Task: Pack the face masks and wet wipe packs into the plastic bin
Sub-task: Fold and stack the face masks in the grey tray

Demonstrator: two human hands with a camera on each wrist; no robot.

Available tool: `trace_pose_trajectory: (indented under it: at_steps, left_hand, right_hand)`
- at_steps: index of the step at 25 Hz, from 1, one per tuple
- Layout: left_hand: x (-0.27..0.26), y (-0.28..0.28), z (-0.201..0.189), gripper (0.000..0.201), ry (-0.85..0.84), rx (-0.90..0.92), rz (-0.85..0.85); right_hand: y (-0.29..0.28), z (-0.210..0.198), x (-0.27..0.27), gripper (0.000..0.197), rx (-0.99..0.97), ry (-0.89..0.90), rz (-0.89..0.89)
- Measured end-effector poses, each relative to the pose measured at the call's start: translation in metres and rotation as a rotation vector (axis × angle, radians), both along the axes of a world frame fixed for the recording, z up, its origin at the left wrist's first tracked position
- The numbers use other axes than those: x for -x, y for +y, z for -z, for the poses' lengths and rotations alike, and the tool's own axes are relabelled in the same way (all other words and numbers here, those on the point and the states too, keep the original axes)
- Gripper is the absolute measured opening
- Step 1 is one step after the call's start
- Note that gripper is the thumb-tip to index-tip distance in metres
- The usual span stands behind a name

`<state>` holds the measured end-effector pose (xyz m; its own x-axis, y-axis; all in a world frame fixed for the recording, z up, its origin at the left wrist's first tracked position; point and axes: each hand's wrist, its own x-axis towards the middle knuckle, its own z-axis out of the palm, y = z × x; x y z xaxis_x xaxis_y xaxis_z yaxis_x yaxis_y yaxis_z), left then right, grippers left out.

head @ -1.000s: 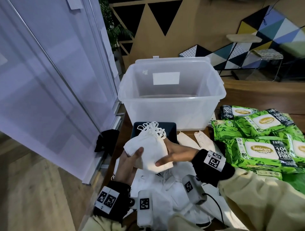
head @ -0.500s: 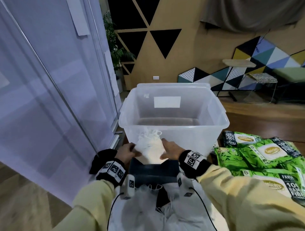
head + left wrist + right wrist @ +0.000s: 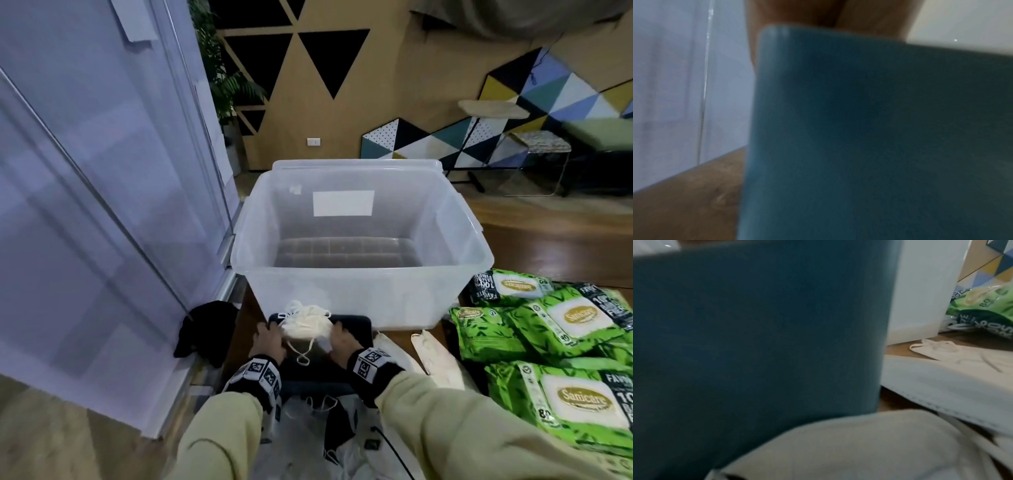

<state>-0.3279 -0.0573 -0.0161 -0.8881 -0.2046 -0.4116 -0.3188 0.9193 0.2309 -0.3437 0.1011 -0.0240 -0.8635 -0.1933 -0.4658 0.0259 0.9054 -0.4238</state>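
Both hands [image 3: 269,339] [image 3: 342,337] gripping mask stack [image 3: 306,325], below bin's [image 3: 363,274] near rim

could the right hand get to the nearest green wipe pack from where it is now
Probably yes, once freed. The right hand now grips the stack of face masks; the nearest wipe pack lies uncovered to its right, with only loose masks between.

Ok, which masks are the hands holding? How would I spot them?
Find the big clear bin in the middle. Right in front of its near wall, the left hand and right hand hold a white bundle of masks over a dark box. Unlike the flat loose masks nearby, its loops stick up.
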Motion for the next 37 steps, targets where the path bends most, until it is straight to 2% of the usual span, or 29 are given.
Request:
trace_pose_trajectory:
  at_steps: [5,9,12,15,17,19,22,24,27,30,32,34,37]
  left_hand:
    - [-0.002,0.003,0.0,0.059,0.002,0.08,0.017]
    - [-0.005,0.003,-0.005,0.059,-0.006,0.122,0.055]
    - [-0.011,-0.014,-0.01,0.056,0.046,0.002,0.064]
    - [-0.033,-0.038,-0.024,0.056,0.215,-0.201,0.03]
    - [-0.064,-0.049,-0.033,0.048,0.359,-0.316,-0.054]
    - [-0.105,-0.052,-0.038,0.036,0.431,-0.456,-0.182]
    - [-0.165,-0.043,-0.03,0.021,0.392,-0.683,-0.344]
    - [-0.194,-0.032,-0.021,0.017,0.295,-0.765,-0.352]
    - [-0.217,-0.009,-0.004,0.015,0.164,-0.751,-0.273]
    - [-0.216,0.025,0.009,0.02,0.149,-0.628,-0.095]
    - [-0.2,0.045,0.021,0.032,0.128,-0.46,0.155]
    - [-0.185,0.061,0.027,0.05,0.008,-0.266,0.391]
    - [-0.168,0.077,0.023,0.061,-0.112,0.01,0.581]
  right_hand:
    - [-0.005,0.008,0.0,0.079,-0.03,-0.078,0.037]
    - [-0.008,0.0,0.0,0.081,-0.025,-0.083,0.079]
    - [-0.002,-0.007,-0.001,0.082,-0.065,-0.089,0.096]
    - [0.01,-0.029,-0.004,0.086,-0.11,-0.057,0.016]
    - [0.02,-0.054,-0.011,0.074,-0.11,-0.016,-0.052]
    - [0.034,-0.076,-0.023,0.052,-0.065,0.061,-0.098]
    - [0.062,-0.084,-0.054,0.021,0.125,0.188,-0.08]
    - [0.082,-0.079,-0.085,0.011,0.283,0.168,-0.062]
    - [0.105,-0.054,-0.132,0.014,0.268,0.029,-0.134]
    - [0.124,-0.019,-0.163,0.009,0.196,-0.064,-0.213]
    - [0.136,-0.008,-0.176,0.011,0.195,-0.072,-0.188]
    - [0.142,-0.009,-0.188,0.01,0.212,-0.02,-0.175]
    - [0.127,-0.016,-0.207,0.015,0.168,0.076,-0.288]
